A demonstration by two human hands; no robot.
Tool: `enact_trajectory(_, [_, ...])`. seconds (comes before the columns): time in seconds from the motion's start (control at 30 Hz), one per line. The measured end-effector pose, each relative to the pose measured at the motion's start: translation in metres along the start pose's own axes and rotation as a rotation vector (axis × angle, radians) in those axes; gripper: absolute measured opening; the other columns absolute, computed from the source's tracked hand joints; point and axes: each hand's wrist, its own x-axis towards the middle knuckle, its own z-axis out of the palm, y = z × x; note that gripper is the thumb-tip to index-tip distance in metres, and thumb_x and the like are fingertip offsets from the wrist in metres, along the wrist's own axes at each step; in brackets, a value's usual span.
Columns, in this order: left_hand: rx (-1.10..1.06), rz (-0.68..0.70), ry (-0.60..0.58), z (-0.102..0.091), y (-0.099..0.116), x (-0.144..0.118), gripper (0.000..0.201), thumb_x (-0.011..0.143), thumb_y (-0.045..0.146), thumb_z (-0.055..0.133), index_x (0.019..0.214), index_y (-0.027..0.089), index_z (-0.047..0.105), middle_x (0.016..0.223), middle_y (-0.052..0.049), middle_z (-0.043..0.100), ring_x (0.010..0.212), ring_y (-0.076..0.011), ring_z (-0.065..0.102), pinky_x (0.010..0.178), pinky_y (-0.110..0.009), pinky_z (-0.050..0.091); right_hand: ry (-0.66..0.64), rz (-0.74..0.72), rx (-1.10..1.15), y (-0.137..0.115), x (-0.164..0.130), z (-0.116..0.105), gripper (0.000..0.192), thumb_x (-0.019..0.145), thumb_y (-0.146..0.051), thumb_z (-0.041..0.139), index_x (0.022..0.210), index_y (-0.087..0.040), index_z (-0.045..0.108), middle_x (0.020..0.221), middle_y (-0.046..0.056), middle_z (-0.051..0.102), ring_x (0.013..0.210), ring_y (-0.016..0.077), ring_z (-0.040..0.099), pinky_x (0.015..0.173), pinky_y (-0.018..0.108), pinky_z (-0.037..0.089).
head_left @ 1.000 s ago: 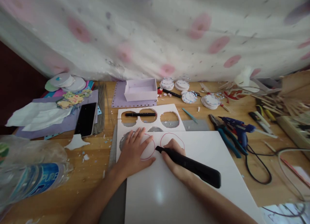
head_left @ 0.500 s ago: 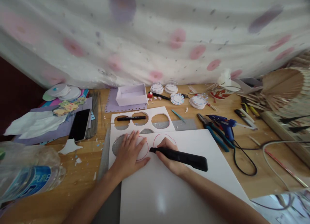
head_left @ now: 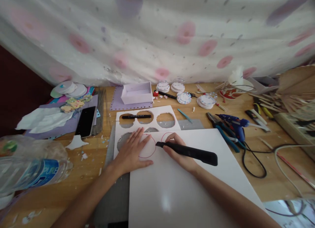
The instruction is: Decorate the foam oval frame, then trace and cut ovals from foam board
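My left hand [head_left: 131, 152] lies flat with fingers spread on a white foam board [head_left: 167, 188], over the left part of a drawn red circle [head_left: 154, 147]. In my right hand [head_left: 178, 152] is a black utility knife [head_left: 194, 154], gripped between thumb and fingers. Its tip is at the right edge of that circle; whether the blade touches the board I cannot tell. A second red circle [head_left: 165, 134] is partly covered by my right hand. Beneath the board's far edge lies a white sheet with round cut-outs [head_left: 157, 110], with a black pen [head_left: 136, 116] across two holes.
A grey cutting mat [head_left: 108, 195] lies underneath. On the left are a phone [head_left: 86, 122] and a plastic bottle [head_left: 36, 172]. Pliers [head_left: 222, 132], a blue glue gun [head_left: 233, 123] and its cable lie at right. A lilac box [head_left: 137, 94] and stacked discs [head_left: 206, 101] stand behind.
The knife tip has moved from between the two circles to the left circle's right edge. My left hand stays spread on the board. The view has shifted slightly.
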Motion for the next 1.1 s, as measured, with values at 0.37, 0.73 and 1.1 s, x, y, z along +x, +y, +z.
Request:
enact_trajectory(0.37, [0.013,-0.063,0.115,0.001,-0.021,0.0,0.106,0.071,0.074,0.06,0.148,0.01,0.025,0.156,-0.022,0.023,0.146,-0.0354,0.018,0.118,-0.056,0.013,-0.151,-0.031,0.069,0.002,0.025,0.022,0.025,0.08,-0.037,0.07,0.101,-0.024,0.062,0.08,0.001,0.064,0.064,0.0141,0.059,0.06,0.028,0.051])
enact_trajectory(0.73, [-0.015,-0.064,0.058,0.005,-0.025,-0.006,0.117,0.068,0.081,0.055,0.15,0.008,0.019,0.158,-0.021,0.015,0.147,-0.0356,0.01,0.118,-0.056,0.004,-0.13,0.009,0.008,0.002,0.031,0.012,0.017,0.08,-0.04,0.068,0.087,-0.024,0.07,0.084,0.004,0.068,0.081,0.0196,0.063,0.075,0.032,0.051])
enact_trajectory(1.1, [0.002,-0.065,0.044,0.006,-0.025,-0.005,0.115,0.07,0.082,0.05,0.151,0.007,0.018,0.159,-0.021,0.014,0.148,-0.0346,0.008,0.119,-0.054,0.002,-0.076,0.158,0.154,0.012,0.03,0.009,0.034,0.07,-0.036,0.08,0.099,-0.024,0.067,0.095,0.004,0.065,0.088,0.0206,0.061,0.079,0.034,0.051])
